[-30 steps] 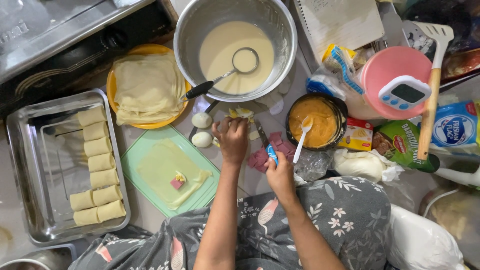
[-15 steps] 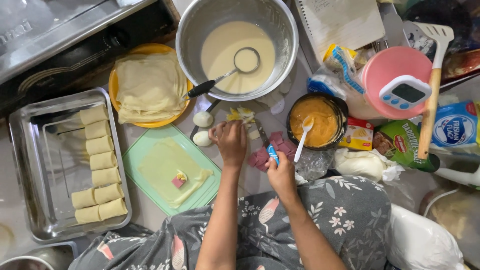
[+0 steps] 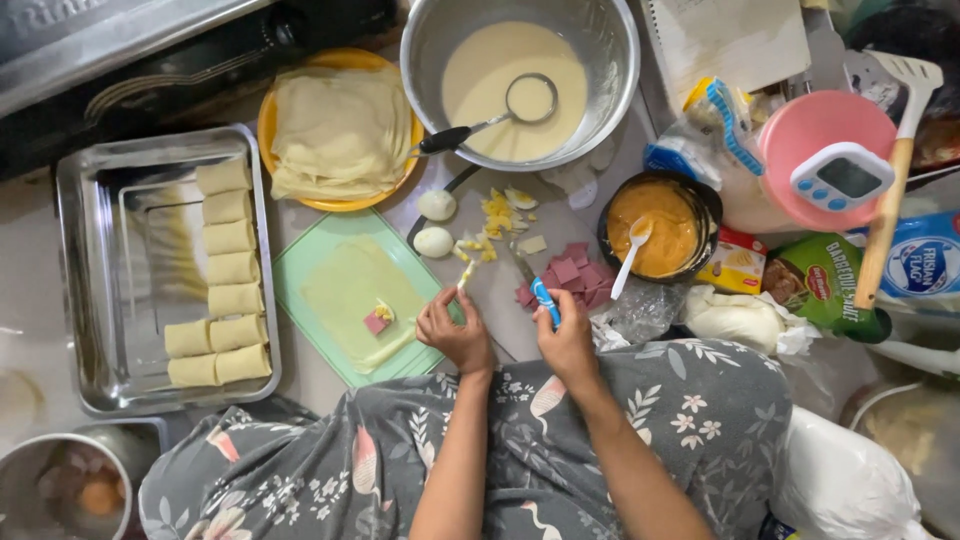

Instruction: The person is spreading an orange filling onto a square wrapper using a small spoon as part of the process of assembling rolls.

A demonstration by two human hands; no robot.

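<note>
My left hand (image 3: 455,330) pinches a pale yellow strip of food (image 3: 465,274) by the right edge of a green cutting board (image 3: 300,262). On the board lies a thin crepe (image 3: 350,295) with a pink square and a yellow bit on it (image 3: 378,318). My right hand (image 3: 566,342) grips a small knife with a blue handle (image 3: 543,298), its blade over a grey board (image 3: 500,300) with pink meat squares (image 3: 570,272), chopped egg (image 3: 497,212) and two peeled eggs (image 3: 435,222).
A steel tray (image 3: 90,290) at left holds several rolled crepes (image 3: 228,265). A yellow plate (image 3: 268,125) carries stacked crepes. A steel bowl (image 3: 620,50) of batter has a ladle. An orange sauce bowl (image 3: 655,225) with a white spoon, a pink tub with timer (image 3: 830,165), and packets stand at right.
My left hand has drawn back from the chopped egg toward the green board, with a yellow strip in its fingers. The right hand stays with the knife.
</note>
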